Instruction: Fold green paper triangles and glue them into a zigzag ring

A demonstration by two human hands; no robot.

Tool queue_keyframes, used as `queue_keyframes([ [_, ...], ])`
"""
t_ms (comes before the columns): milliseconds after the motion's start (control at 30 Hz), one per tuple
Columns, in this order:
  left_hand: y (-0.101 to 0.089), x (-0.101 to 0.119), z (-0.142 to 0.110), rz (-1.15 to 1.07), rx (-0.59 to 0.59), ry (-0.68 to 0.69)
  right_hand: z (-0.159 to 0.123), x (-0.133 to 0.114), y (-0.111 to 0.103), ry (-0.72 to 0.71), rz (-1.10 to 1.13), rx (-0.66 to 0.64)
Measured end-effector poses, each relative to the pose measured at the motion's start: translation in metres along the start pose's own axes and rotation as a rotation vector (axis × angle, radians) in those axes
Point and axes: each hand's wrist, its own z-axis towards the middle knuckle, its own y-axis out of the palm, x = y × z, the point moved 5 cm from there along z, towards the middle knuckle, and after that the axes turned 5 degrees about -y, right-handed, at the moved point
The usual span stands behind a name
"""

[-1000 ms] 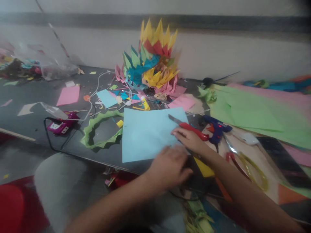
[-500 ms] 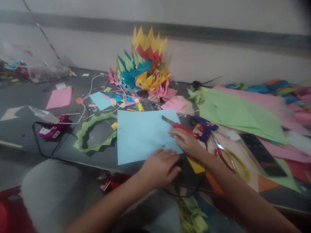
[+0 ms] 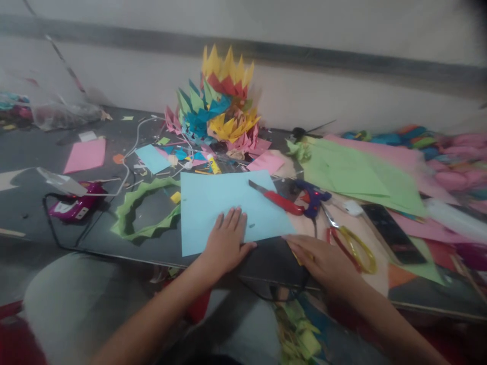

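Observation:
A light blue sheet of paper (image 3: 213,203) lies flat near the table's front edge. My left hand (image 3: 226,243) rests open on its lower part, fingers spread. At the sheet's lower right corner is my right hand (image 3: 323,258), its fingers stretched out and holding nothing I can see. Partly covered by that hand is a yellow paper piece (image 3: 296,253). A red-handled knife (image 3: 283,202) lies across the sheet's right side, its blade pointing up and left. Just beyond its handle is a blue glue gun (image 3: 315,196). Scissors (image 3: 355,248) with red and yellow handles lie right of my right hand.
A green zigzag paper ring (image 3: 124,215) lies left of the sheet, near a purple device (image 3: 78,208) with cords. Colourful pointed paper crowns (image 3: 228,101) stand stacked at the back. Rightward are green sheets (image 3: 353,172) and a phone (image 3: 393,233).
My left hand has moved up and left and flattened on the blue sheet. My right hand has left the knife's handle and come down to the sheet's corner. The view has shifted slightly.

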Motion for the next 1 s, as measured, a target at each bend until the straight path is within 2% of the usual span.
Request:
queue_keyframes([
  [67, -0.001, 0.000, -0.002, -0.004, 0.005, 0.021, 0.003, 0.001, 0.009, -0.001, -0.062, 0.006],
  [133, -0.002, -0.001, -0.003, 0.001, 0.013, 0.024, 0.000, -0.003, 0.022, -0.063, -0.108, -0.028],
  [233, -0.007, -0.003, -0.003, 0.011, 0.011, 0.031, -0.018, -0.013, 0.035, -0.181, -0.148, -0.056],
  [400, -0.021, -0.006, -0.007, -0.047, -0.031, 0.227, -0.054, -0.028, 0.026, -0.230, -0.111, -0.005],
  [500, -0.034, -0.010, -0.009, -0.065, 0.012, 0.272, -0.062, -0.035, 0.013, -0.215, -0.092, 0.066],
  [633, -0.062, -0.019, -0.005, -0.041, 0.107, 0.172, -0.066, -0.041, 0.004, -0.166, -0.044, 0.131],
  [800, -0.107, -0.043, 0.005, -0.006, 0.077, -0.041, -0.081, -0.029, 0.009, 0.088, -0.122, 0.140],
  [900, -0.135, -0.055, 0.007, -0.051, 0.093, -0.058, -0.090, -0.019, 0.015, 0.151, -0.182, 0.188],
  [1000, -0.160, -0.065, 0.006, -0.083, 0.109, -0.043, -0.089, -0.016, 0.018, 0.119, -0.215, 0.263],
])
